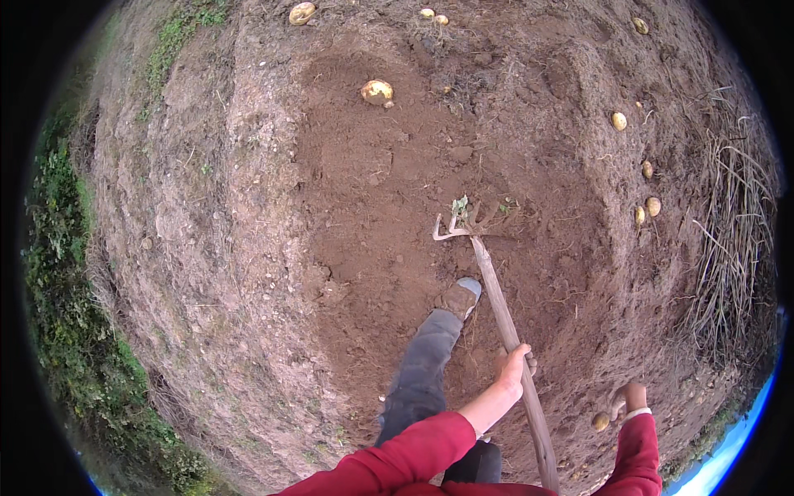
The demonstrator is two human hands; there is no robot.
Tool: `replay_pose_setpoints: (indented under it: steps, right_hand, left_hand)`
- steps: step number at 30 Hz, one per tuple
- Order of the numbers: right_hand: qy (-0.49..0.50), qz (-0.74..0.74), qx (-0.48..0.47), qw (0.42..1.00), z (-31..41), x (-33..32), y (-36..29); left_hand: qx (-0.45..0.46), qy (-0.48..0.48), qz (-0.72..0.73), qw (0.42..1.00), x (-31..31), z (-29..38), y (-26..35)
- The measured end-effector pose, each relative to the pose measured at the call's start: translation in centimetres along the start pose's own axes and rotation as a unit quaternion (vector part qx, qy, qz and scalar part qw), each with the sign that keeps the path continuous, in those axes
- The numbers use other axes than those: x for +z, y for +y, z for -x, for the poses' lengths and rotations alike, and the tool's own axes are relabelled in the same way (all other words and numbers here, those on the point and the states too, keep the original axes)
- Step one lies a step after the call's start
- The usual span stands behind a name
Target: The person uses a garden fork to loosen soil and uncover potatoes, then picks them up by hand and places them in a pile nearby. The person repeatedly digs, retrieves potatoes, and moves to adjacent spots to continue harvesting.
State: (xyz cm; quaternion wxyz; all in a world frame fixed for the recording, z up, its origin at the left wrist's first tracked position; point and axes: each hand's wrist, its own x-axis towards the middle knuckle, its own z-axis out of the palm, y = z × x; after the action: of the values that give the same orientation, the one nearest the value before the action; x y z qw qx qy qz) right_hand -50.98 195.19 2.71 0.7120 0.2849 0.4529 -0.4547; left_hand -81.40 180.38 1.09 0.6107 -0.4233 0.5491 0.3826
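My left hand [512,367] is wrapped around the wooden handle [498,297] of a tined hoe. The hoe's metal head [456,233] rests at the loose brown soil, with bent tines showing on its left side; the other tines are partly hidden by soil and shadow. Small green leaves [459,206] lie by the tines. Off to the right, my right hand [629,398] reaches low with loosely bent fingers. A potato [600,421] is just left of those fingertips, and the hand does not appear to grip it.
My shod foot [460,296] stands left of the handle, close behind the hoe head. A large potato [378,93] lies ahead on dug soil. More potatoes [619,121] are scattered along the right. Dry stalks [732,248] are heaped at far right; green plants [68,260] edge the left.
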Motion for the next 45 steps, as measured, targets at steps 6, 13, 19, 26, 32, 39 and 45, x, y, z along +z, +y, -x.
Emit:
replay_pose_setpoints:
  steps: [6,13,19,26,32,39,45]
  right_hand:
    - [0.530,-0.172,-0.417,0.718,2.4,-21.5,-18.7]
    - [0.695,-0.118,-0.439,0.557,7.0,-46.7,-55.5]
    - [0.318,-0.499,-0.554,0.585,7.7,-49.2,-53.5]
    - [0.655,0.037,-0.186,0.731,6.0,-53.7,-47.2]
    - [0.605,-0.182,-0.310,0.710,3.6,-50.8,-44.0]
    - [0.826,-0.122,-0.103,0.541,11.7,-45.6,-18.8]
    - [0.746,-0.131,-0.151,0.636,6.5,-46.9,-7.7]
  left_hand:
    - [-0.025,0.016,0.010,1.000,1.1,-0.8,-1.1]
    - [-0.041,-0.015,0.008,0.999,2.2,-1.3,-0.1]
    - [-0.087,-0.025,0.068,0.994,4.0,-0.8,4.1]
    - [-0.119,-0.026,0.115,0.986,4.9,0.2,7.1]
    - [-0.125,-0.059,0.197,0.971,6.6,1.2,7.1]
    - [-0.202,0.000,0.102,0.974,7.9,0.0,6.2]
    - [-0.120,-0.002,0.081,0.989,8.7,-1.8,4.3]
